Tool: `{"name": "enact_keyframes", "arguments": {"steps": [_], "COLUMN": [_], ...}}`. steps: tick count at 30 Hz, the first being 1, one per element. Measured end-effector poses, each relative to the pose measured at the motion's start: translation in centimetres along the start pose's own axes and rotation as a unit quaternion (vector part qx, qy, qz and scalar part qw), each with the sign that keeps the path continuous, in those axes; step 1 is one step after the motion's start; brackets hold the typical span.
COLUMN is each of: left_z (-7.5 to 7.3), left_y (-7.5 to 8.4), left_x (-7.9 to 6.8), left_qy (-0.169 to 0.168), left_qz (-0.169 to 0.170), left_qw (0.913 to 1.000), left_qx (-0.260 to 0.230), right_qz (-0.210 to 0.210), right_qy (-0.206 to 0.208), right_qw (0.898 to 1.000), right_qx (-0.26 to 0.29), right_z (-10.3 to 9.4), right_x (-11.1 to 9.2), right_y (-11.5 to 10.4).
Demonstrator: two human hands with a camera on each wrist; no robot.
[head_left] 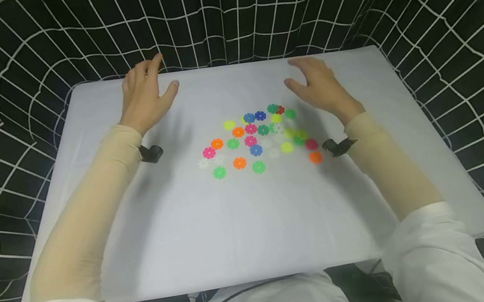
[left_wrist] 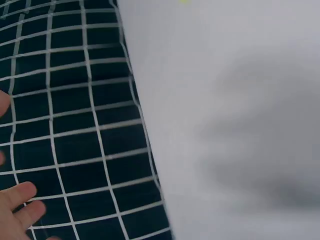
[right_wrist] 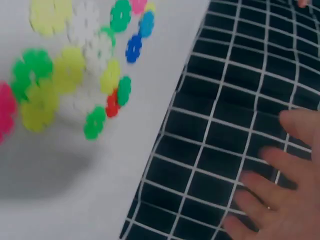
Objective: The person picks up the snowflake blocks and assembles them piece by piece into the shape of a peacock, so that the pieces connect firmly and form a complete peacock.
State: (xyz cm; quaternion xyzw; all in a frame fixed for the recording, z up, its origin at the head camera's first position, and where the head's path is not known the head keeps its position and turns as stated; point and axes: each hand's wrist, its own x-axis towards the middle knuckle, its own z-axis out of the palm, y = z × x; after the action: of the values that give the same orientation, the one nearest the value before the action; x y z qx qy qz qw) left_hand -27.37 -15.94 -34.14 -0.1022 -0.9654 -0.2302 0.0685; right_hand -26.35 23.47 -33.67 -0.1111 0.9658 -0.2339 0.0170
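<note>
Several small notched plastic discs in orange, pink, blue, green, yellow, red and clear lie flat on the white table. Among them are an orange disc [head_left: 240, 163], a blue disc [head_left: 256, 150] and a pink disc [head_left: 209, 152]. Above the table's far left part, my left hand [head_left: 143, 95] holds nothing, its fingers stretched forward and the thumb spread. My right hand [head_left: 318, 86] hovers at the far right, also holding nothing, nearest to a green disc [head_left: 290, 113]. In the right wrist view, a red disc [right_wrist: 112, 103] sits beside green ones, and the right fingers are spread apart.
The white table [head_left: 217, 230] has its far edge just beneath both hands. White netting [head_left: 209, 12] over dark cloth surrounds it at the back and both sides. A black camera mount sits on each wrist, the left one [head_left: 151, 154] and the right one [head_left: 339, 146].
</note>
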Motion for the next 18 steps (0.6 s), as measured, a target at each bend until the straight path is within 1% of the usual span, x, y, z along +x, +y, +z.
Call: {"name": "enact_keyframes", "arguments": {"steps": [1, 3, 5, 8, 11, 14, 16, 18], "left_z": [0.1, 0.4, 1.2, 2.4, 4.0, 5.6, 6.6, 7.4], "left_y": [0.0, 0.1, 0.2, 0.7, 1.4, 1.7, 1.8, 1.8], "left_x": [-0.6, -1.7, -2.8, -4.3, -5.5, -6.4, -6.9, -7.4], "left_qy": [-0.001, -0.018, -0.05, -0.112, -0.167, -0.215, -0.239, -0.252], "left_qz": [0.003, 0.007, 0.01, 0.01, 0.02, 0.042, 0.056, 0.065], "left_qw": [0.9999, 0.9992, 0.9974, 0.9916, 0.9835, 0.9741, 0.9683, 0.9651], "left_qx": [-0.012, -0.035, -0.05, -0.064, -0.066, -0.056, -0.046, -0.032], "right_qz": [0.001, 0.011, 0.023, 0.031, 0.032, 0.036, 0.034, 0.024], "right_qy": [-0.018, -0.063, -0.105, -0.149, -0.17, -0.174, -0.171, -0.165], "right_qw": [1.0, 0.998, 0.994, 0.988, 0.985, 0.984, 0.984, 0.985], "right_qx": [0.004, 0.011, 0.02, 0.016, -0.002, -0.023, -0.03, -0.035], "right_z": [0.1, 0.3, 1.3, 3.0, 4.8, 6.2, 7.0, 7.5], "right_x": [-0.5, -1.4, -1.7, -1.7, -1.3, -1.1, -0.9, -0.9], "right_y": [0.0, 0.0, 0.4, 0.9, 1.5, 1.9, 2.1, 2.1]}}
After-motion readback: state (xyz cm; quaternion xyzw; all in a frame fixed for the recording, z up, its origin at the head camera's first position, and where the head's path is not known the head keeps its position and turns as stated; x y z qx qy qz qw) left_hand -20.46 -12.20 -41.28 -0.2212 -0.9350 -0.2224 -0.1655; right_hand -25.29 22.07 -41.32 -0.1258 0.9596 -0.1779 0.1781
